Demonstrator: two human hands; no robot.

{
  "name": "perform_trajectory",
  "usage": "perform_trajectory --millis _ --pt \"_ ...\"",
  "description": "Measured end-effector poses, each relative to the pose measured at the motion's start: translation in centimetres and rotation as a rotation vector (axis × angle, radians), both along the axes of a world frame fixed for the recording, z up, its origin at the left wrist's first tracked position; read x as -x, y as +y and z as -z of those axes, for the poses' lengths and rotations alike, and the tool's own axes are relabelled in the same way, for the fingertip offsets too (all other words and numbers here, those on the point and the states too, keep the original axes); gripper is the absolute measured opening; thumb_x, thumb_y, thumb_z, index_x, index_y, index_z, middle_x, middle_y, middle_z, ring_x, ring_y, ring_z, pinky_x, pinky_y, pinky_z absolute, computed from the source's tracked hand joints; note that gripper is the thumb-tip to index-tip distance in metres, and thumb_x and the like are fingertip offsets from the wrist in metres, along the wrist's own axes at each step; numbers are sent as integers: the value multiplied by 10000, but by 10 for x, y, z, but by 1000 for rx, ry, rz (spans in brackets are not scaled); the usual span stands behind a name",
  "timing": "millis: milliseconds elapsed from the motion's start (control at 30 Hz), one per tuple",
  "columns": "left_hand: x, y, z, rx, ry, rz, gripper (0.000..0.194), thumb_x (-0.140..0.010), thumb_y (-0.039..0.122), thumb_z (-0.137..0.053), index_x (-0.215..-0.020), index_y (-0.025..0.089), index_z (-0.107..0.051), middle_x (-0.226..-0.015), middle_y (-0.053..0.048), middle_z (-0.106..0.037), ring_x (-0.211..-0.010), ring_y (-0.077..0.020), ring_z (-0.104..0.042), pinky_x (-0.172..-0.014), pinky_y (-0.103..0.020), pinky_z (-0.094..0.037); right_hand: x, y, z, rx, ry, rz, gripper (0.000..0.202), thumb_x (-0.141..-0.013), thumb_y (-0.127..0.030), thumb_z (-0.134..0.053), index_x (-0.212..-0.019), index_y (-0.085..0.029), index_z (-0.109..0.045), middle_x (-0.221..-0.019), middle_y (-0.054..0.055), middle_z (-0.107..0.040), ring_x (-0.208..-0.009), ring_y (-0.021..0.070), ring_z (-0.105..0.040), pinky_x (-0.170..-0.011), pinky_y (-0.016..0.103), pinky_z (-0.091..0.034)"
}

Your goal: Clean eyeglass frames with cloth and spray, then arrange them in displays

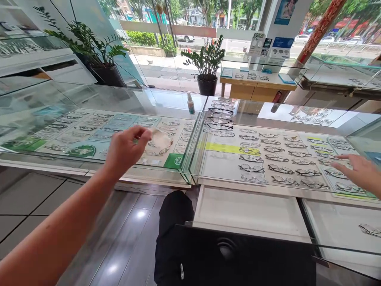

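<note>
My left hand (pixel 127 147) is closed above the left glass counter, its thumb and fingers pinched at the edge of a pale, crumpled cloth (pixel 162 141). The exact grip is partly hidden by the fingers. My right hand (pixel 358 171), cut off by the right edge, is open with fingers stretched over the right glass counter and holds nothing visible. Rows of eyeglasses (pixel 279 169) show beneath that glass. Several more frames (pixel 218 127) stand in a column near the seam between the counters.
A white spray bottle (pixel 191 105) stands behind the cloth. An open, pale drawer (pixel 247 210) extends below the right counter, close to my dark-clothed leg (pixel 175 210). A black seat or panel (pixel 247 258) is in front. Potted plants (pixel 207 85) stand by the window.
</note>
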State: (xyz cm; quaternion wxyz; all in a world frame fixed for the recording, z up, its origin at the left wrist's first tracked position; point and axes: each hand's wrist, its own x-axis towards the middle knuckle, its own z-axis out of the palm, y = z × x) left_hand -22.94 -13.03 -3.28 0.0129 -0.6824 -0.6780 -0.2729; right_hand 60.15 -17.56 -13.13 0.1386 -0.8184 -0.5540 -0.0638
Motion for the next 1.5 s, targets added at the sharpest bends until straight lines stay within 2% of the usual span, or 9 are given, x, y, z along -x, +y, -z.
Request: perform_trajectory --millis 67,167,267,367,500,700,833,1067,1500 --pt "45 28 13 61 111 -169 563 -1073 492 -374 -1305 107 -713 -1377 -175 -733 -1244 -281 -647 -1120 -437 -486 10 21 -21 130 -7 44 463 -517 -746 -662 -847 -426 -613 -1138 200 -738 -1271 516 -704 -1056 681 -524" --pt "92 65 34 273 123 -243 825 -1095 577 -264 -1652 -11 -423 -1737 -297 -408 -1551 -413 -426 -1243 -639 -347 59 61 -62 143 -106 15 432 -576 -695 -648 -882 -390 -631 -1238 207 -725 -1325 512 -650 -1073 681 -520" --pt "112 87 51 425 127 -261 1013 -1059 703 -181 -1713 -66 -274 -1813 -322 -216 -1628 -480 -296 -1263 -694 -278 140 108 -101 102 -117 -145 395 -713 -648 -605 -939 -332 -670 -1225 199 -728 -1264 480 -665 -1085 666 -518" --pt "118 94 61 415 165 -272 1038 -1041 732 -158 -1721 -41 -293 -1830 -290 -196 -1660 -471 -252 -1296 -667 -241 228 162 -126 50 -121 -395 347 -840 -548 -577 -970 -259 -718 -1297 207 -745 -1311 443 -630 -1149 657 -467" --pt "117 90 62 400 157 -283 1005 -1049 716 -184 -1725 -18 -309 -1834 -266 -216 -1688 -448 -221 -1316 -651 -228 328 241 -138 40 -132 -586 319 -959 -476 -594 -1067 -255 -797 -1451 89 -747 -1362 322 -631 -1259 498 -398" --pt "114 86 58 401 141 -306 970 -1050 698 -172 -1724 21 -339 -1838 -231 -236 -1711 -412 -204 -1334 -626 -220 434 330 -133 187 -187 -682 293 -957 -451 -688 -1075 -254 -870 -1520 34 -728 -1460 401 -551 -1187 548 -469" --pt "114 86 59 405 132 -313 956 -1055 687 -153 -1733 39 -336 -1844 -210 -240 -1715 -402 -203 -1332 -636 -228 462 358 -125 322 -253 -664 189 -873 -428 -782 -953 -277 -862 -1304 41 -826 -1315 382 -649 -1073 493 -549" --pt "115 85 58 414 124 -317 942 -1058 676 -139 -1742 54 -324 -1853 -190 -229 -1726 -388 -173 -1338 -634 -225 470 380 -117 416 -338 -593 174 -820 -357 -824 -955 -250 -832 -1133 90 -830 -1157 353 -706 -1023 481 -565" --pt "112 82 54 399 85 -303 947 -1053 679 -174 -1730 43 -355 -1843 -209 -248 -1722 -402 -182 -1351 -640 -215 466 358 -98 200 -321 -560 103 -884 -228 -695 -871 -174 -781 -1039 136 -808 -1129 314 -661 -970 398 -485"
